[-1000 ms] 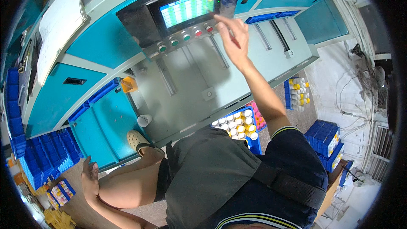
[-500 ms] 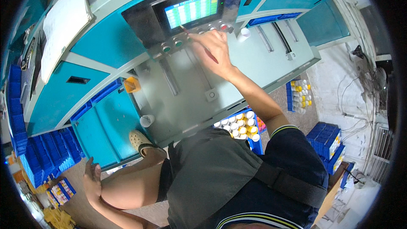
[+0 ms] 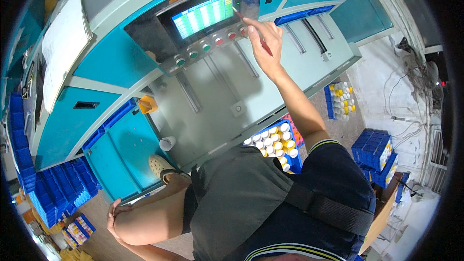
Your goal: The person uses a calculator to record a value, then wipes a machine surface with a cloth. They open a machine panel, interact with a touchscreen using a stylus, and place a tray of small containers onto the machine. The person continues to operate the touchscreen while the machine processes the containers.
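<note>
Fingers of the right hand (image 3: 265,43) pinch a red pen (image 3: 251,29) beside the screen (image 3: 204,15); a slip (tip aslant) might hit the buttons (image 3: 217,41) below. Left hand (image 3: 115,215) rests loosely curled at the knee.

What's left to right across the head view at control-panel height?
White board → lit screen → red pen in the right hand → teal cabinet door. Just below the screen, a row of round buttons runs green to red.

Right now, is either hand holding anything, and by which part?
The right hand pinches a thin red pen around its middle, tip toward the screen. The left hand holds nothing.
</note>
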A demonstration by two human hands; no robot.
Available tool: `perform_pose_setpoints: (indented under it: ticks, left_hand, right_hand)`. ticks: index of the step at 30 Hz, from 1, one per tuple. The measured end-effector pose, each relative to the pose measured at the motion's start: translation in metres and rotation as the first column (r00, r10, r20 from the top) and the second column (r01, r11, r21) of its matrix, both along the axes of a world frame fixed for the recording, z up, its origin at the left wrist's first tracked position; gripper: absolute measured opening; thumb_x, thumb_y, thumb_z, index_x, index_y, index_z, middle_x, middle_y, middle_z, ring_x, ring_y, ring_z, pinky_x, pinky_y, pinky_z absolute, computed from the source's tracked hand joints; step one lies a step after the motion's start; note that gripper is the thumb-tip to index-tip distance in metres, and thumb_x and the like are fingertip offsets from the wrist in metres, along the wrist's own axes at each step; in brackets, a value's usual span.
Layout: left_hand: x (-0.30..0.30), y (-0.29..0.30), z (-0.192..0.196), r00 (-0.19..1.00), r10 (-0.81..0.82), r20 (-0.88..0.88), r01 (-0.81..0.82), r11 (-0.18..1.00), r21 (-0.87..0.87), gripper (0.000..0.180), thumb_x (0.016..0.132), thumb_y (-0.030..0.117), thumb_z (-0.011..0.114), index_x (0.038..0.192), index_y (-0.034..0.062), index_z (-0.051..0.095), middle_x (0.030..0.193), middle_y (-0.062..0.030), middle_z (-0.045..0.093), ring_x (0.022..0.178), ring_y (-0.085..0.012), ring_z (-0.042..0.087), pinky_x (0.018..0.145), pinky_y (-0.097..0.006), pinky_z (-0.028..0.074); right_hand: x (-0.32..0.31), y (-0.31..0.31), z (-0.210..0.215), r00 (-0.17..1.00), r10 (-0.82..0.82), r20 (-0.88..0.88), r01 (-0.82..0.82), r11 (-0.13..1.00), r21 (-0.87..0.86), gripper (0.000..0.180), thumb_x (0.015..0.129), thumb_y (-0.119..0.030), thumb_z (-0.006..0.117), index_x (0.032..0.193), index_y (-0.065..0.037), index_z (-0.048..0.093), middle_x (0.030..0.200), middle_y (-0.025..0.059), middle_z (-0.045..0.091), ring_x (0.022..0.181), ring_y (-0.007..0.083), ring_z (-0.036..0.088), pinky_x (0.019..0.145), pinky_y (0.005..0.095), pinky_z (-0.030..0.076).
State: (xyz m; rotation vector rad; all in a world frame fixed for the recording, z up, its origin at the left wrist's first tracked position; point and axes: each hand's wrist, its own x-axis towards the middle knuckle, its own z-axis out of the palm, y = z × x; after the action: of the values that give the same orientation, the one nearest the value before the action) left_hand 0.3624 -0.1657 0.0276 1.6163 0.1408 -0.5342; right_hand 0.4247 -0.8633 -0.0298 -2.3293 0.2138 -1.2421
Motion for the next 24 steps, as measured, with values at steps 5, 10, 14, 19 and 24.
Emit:
perform_pose_setpoints:
  ticks: [5, 10, 14, 19, 24]
  left_hand:
    - [0.006, 0.003, -0.003, 0.999, -0.024, 0.034, 0.025, 0.999, -0.042, 0.076, 0.098, 0.053, 0.051, 0.144, -0.0068, 0.048, 0.089, -0.0202, 0.073, 0.091, -0.0312, 0.069, 0.094, -0.046, 0.051]
    - [0.000, 0.003, -0.008, 0.998, 0.058, 0.030, -0.055, 0.995, -0.078, 0.075, 0.099, 0.051, 0.051, 0.145, -0.0076, 0.045, 0.086, -0.0190, 0.073, 0.088, -0.0292, 0.069, 0.092, -0.043, 0.052]
    - [-0.003, 0.000, -0.008, 0.994, 0.111, 0.018, -0.108, 0.987, -0.116, 0.074, 0.100, 0.050, 0.051, 0.146, -0.0071, 0.044, 0.085, -0.0182, 0.073, 0.088, -0.0291, 0.068, 0.091, -0.042, 0.052]
    - [-0.006, -0.004, -0.005, 0.992, 0.127, 0.013, -0.124, 0.985, -0.119, 0.071, 0.102, 0.050, 0.048, 0.146, -0.0063, 0.045, 0.085, -0.0183, 0.073, 0.088, -0.0297, 0.069, 0.089, -0.043, 0.052]
    - [-0.008, -0.004, -0.002, 0.992, 0.119, 0.032, -0.114, 0.984, -0.135, 0.069, 0.103, 0.049, 0.046, 0.145, -0.0050, 0.046, 0.088, -0.0184, 0.073, 0.089, -0.0288, 0.069, 0.087, -0.043, 0.052]
  right_hand:
    - [0.007, 0.000, 0.001, 0.999, 0.019, 0.028, -0.020, 0.999, 0.027, 0.020, 0.096, -0.016, 0.067, 0.113, -0.011, 0.076, 0.088, 0.0020, 0.072, 0.089, 0.0187, 0.061, 0.087, 0.0353, 0.036]
    - [0.010, 0.002, 0.003, 0.999, 0.013, 0.038, -0.014, 0.999, 0.028, 0.018, 0.094, -0.015, 0.069, 0.110, -0.012, 0.076, 0.087, 0.0028, 0.070, 0.088, 0.0192, 0.061, 0.085, 0.0357, 0.035]
    - [0.010, 0.002, 0.003, 0.999, 0.016, 0.035, -0.017, 1.000, 0.023, 0.018, 0.093, -0.015, 0.069, 0.110, -0.012, 0.076, 0.086, 0.0025, 0.070, 0.087, 0.0189, 0.061, 0.084, 0.0357, 0.035]
    - [0.011, 0.001, 0.001, 0.999, 0.026, 0.034, -0.027, 0.999, 0.023, 0.019, 0.093, -0.014, 0.069, 0.111, -0.012, 0.076, 0.087, 0.0024, 0.071, 0.086, 0.0187, 0.061, 0.084, 0.0358, 0.034]
    - [0.007, 0.018, -0.004, 0.995, 0.101, -0.002, -0.101, 0.995, 0.002, 0.020, 0.094, -0.016, 0.067, 0.112, -0.012, 0.076, 0.089, 0.0020, 0.071, 0.087, 0.0190, 0.060, 0.084, 0.0371, 0.034]
